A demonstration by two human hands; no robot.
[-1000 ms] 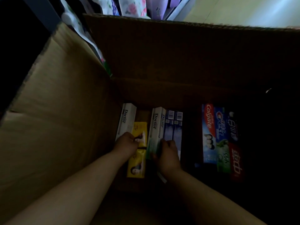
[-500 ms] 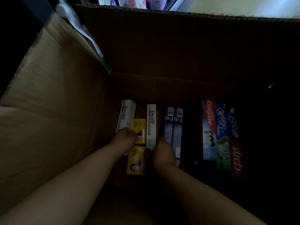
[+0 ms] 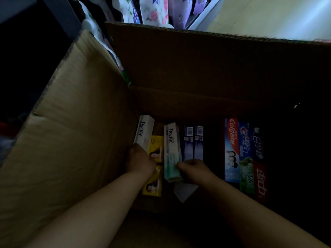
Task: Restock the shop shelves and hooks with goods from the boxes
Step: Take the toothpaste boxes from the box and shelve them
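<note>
Deep cardboard box [image 3: 75, 140], flaps up, and its floor carries the goods. Two white Doctor cartons [image 3: 144, 133] and yellow packs [image 3: 155, 183] lie at the left, dark blue cartons [image 3: 193, 142] in the middle, Colgate and Crest toothpaste boxes [image 3: 238, 149] well to the right.

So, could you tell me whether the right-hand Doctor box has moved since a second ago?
Yes. The Doctor box has tipped, its near end swinging right toward the dark blue boxes, gripped by the right hand.

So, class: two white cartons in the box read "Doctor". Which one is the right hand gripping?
The Doctor carton with the green lower end, right of the yellow carton. The right hand grips its near end; the other Doctor carton leans against the box wall.
</note>
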